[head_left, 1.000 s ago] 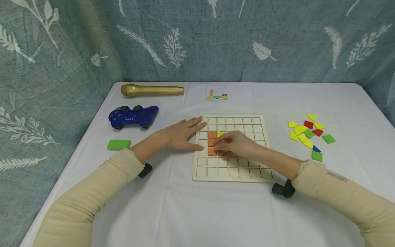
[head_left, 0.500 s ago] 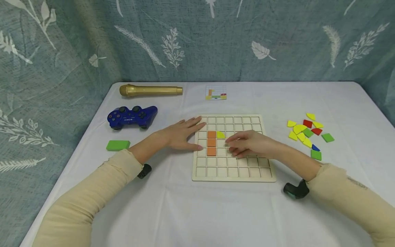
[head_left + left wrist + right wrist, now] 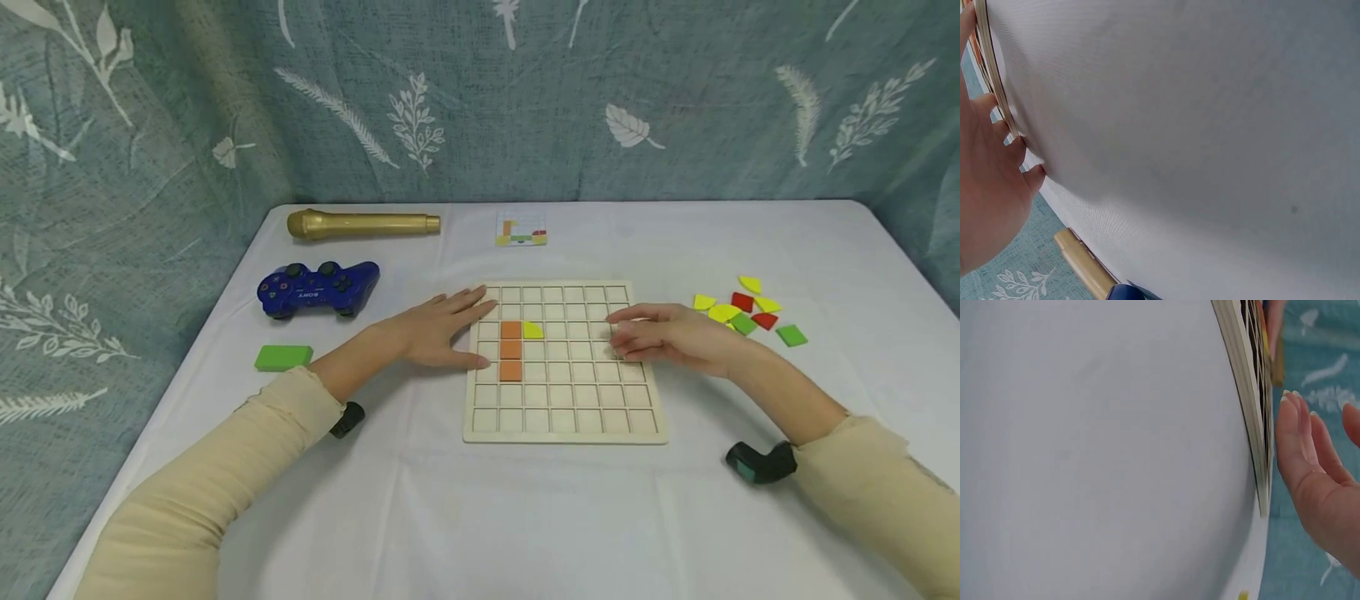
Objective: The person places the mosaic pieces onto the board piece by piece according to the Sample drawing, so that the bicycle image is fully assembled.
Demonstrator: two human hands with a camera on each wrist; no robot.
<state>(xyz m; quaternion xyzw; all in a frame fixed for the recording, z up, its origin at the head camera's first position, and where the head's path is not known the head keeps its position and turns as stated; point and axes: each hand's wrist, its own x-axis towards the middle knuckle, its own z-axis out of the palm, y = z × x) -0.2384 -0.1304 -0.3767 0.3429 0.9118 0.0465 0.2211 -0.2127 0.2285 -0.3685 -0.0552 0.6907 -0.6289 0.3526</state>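
Observation:
A pale wooden grid board [image 3: 566, 400] lies flat in the middle of the table. Three orange square tiles [image 3: 511, 350] form a column in its left part, and a yellow quarter-round tile [image 3: 532, 331] sits to the right of the top one. My left hand [image 3: 438, 329] is spread flat, its fingertips and thumb resting on the board's left edge. Over the right edge hovers my right hand [image 3: 678, 337], fingers loosely bent with nothing between them. In the right wrist view that hand [image 3: 1319, 475] is above the board's surface [image 3: 1244, 381], apart from it.
Loose yellow, red and green tiles [image 3: 742, 325] lie right of the board, partly hidden by my right hand. Behind the board is a small pattern card [image 3: 521, 229]. A gold microphone [image 3: 363, 224], blue game controller [image 3: 318, 288] and green block [image 3: 283, 358] lie to the left.
My right hand has let go of the tiles on the board and moved right, uncovering the orange column and yellow quarter-round tile. The left hand has stayed on the board's edge.

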